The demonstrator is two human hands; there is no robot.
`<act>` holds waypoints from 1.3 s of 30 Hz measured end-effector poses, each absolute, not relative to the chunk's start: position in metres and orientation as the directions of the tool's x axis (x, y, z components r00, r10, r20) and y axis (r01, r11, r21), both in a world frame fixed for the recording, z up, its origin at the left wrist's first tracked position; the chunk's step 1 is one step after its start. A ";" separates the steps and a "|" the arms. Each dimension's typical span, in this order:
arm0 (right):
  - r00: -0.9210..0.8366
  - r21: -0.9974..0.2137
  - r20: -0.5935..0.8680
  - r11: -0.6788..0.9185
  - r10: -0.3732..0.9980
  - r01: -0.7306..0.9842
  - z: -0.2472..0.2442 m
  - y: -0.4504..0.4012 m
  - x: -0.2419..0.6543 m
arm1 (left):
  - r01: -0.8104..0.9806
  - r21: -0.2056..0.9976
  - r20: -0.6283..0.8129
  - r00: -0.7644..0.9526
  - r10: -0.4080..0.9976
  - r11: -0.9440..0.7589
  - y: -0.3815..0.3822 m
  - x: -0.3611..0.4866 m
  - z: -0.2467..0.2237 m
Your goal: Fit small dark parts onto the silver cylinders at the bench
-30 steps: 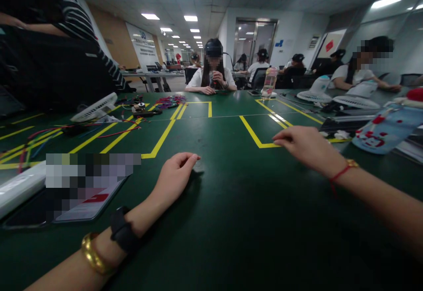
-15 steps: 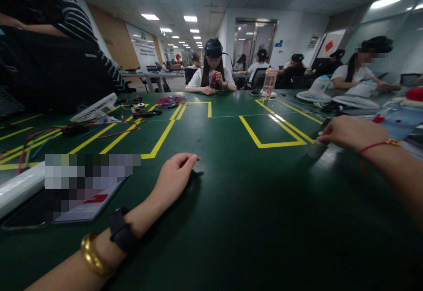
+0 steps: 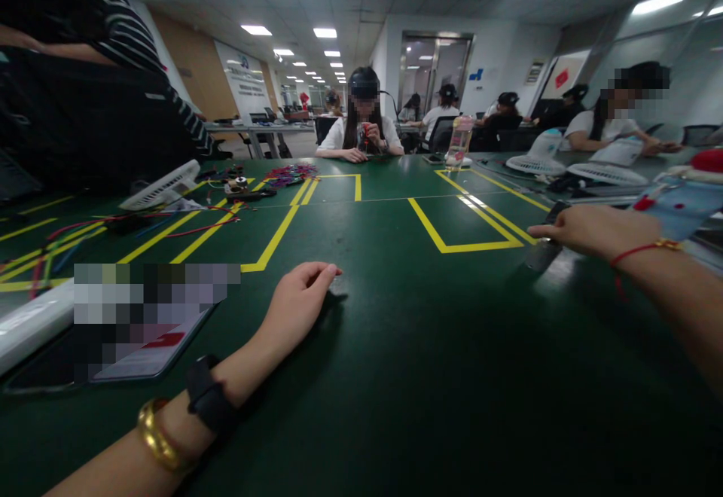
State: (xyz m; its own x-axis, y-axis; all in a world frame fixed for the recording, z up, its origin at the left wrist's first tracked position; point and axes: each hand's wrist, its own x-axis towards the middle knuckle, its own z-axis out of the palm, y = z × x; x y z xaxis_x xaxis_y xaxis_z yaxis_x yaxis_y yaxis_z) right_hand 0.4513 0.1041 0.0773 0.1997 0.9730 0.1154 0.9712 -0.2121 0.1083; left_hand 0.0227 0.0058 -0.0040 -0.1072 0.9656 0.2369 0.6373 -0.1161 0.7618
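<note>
My left hand (image 3: 299,297) rests on the green table (image 3: 395,376), with thumb and fingers pressed together. Whatever is between those fingertips, if anything, is too small to make out. At the right, my right hand (image 3: 599,227) has its fingertips on a small grey object (image 3: 543,257) standing on the table just outside the yellow tape. Its dark upper end (image 3: 559,209) shows beyond my fingers. The hand covers its middle, so its kind is unclear.
At the left lie a phone-like flat slab (image 3: 152,358), a white bar (image 3: 34,324), loose wires (image 3: 73,233) and a white fan (image 3: 161,187). A bottle (image 3: 459,143) and more fans (image 3: 539,154) stand farther back. A person (image 3: 361,120) sits opposite.
The fingers of my right hand have shifted slightly left over the top of the grey object. My left hand has stayed in place.
</note>
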 end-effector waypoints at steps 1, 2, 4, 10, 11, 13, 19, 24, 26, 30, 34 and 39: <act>0.216 0.124 0.050 -0.221 0.975 0.967 0.077 0.104 0.452 | 0.633 0.765 0.237 -0.106 0.966 -0.118 0.006 0.023 -0.004; 0.215 0.135 -0.020 -0.210 0.976 0.968 0.078 0.105 0.453 | 0.632 0.766 0.236 -0.106 0.966 -0.118 0.006 0.023 -0.004; 0.124 0.106 -0.068 -0.117 0.990 0.988 0.078 0.104 0.454 | 0.634 0.765 0.234 -0.110 0.966 -0.114 0.006 0.023 -0.004; -0.109 -0.039 0.001 0.109 0.994 0.993 0.080 0.089 0.414 | 0.635 0.763 0.243 -0.108 0.964 -0.121 0.007 0.023 -0.004; -0.172 -0.115 0.035 0.175 0.984 0.978 0.079 0.081 0.397 | 0.635 0.763 0.241 -0.107 0.964 -0.120 0.007 0.024 -0.004; -0.309 -0.292 0.133 0.336 0.942 0.896 0.074 0.062 0.360 | 0.636 0.764 0.233 -0.110 0.966 -0.112 0.006 0.023 -0.004; -0.604 -0.535 0.338 0.675 0.722 0.507 0.040 -0.003 0.267 | 0.639 0.760 0.231 -0.092 0.969 -0.121 0.007 0.021 -0.006; -0.606 -0.609 0.357 0.669 0.711 0.426 0.015 -0.017 0.257 | 0.643 0.750 0.260 -0.067 0.963 -0.158 0.007 0.024 -0.005; -0.564 -0.655 0.347 0.624 0.749 0.426 0.008 -0.015 0.259 | 0.654 0.723 0.309 -0.015 0.951 -0.224 0.002 0.030 0.000; -0.532 -0.770 0.262 0.506 0.806 0.388 0.000 -0.011 0.262 | 0.604 0.689 0.361 0.194 0.912 -0.401 -0.014 0.050 0.015; -0.549 -0.803 0.240 0.481 0.800 0.351 0.002 -0.010 0.260 | 0.548 0.703 0.341 0.298 0.892 -0.452 -0.026 0.068 0.024; -0.553 -0.792 0.250 0.496 0.795 0.356 0.004 -0.010 0.259 | 0.539 0.724 0.348 0.253 0.903 -0.430 -0.029 0.078 0.028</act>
State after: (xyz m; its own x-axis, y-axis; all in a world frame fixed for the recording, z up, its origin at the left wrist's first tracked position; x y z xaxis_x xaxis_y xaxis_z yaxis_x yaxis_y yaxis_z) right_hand 0.2588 -0.0103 0.0044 -0.5530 0.7949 0.2498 0.3555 0.4962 -0.7921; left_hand 0.0782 -0.0286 0.0285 0.2528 0.9026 0.3483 0.5395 -0.4304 0.7237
